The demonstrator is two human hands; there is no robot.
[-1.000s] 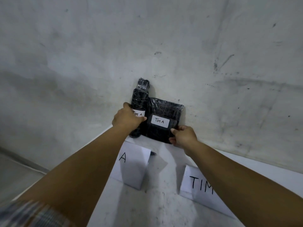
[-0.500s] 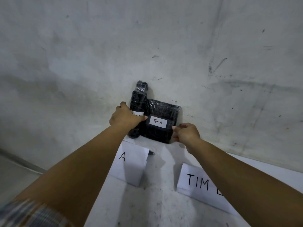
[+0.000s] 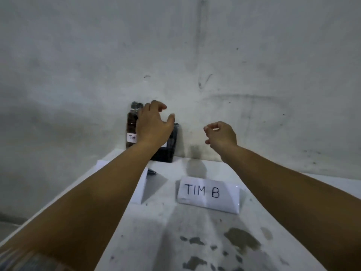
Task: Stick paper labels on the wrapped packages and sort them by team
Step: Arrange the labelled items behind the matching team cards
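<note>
A stained grey wall point(image 3: 214, 55) fills the upper part of the view, and a white table point(image 3: 175, 241) with dark blotches butts against it below. Two bare forearms reach in from the lower corners. The folded paper sign reading "TIM B" point(image 3: 208, 195) stands on the table right of centre; another folded white sign point(image 3: 139, 189) stands to its left, mostly hidden behind the left forearm. Two black wrapped packages lean against the wall at the table's far edge, behind the left sign: a flat wrapped package point(image 3: 170, 147) and, touching it on its left side, a bottle-shaped wrapped package point(image 3: 131, 126) standing upright. A white paper label point(image 3: 132, 137) on the bottle shape shows the letters "TIM". The left hand point(image 3: 153, 125) hovers in front of both packages, fingers spread and loosely bent, gripping nothing. The right hand point(image 3: 220, 134) hangs in the air well to the right of the packages, fingers loosely curled and holding nothing.
</note>
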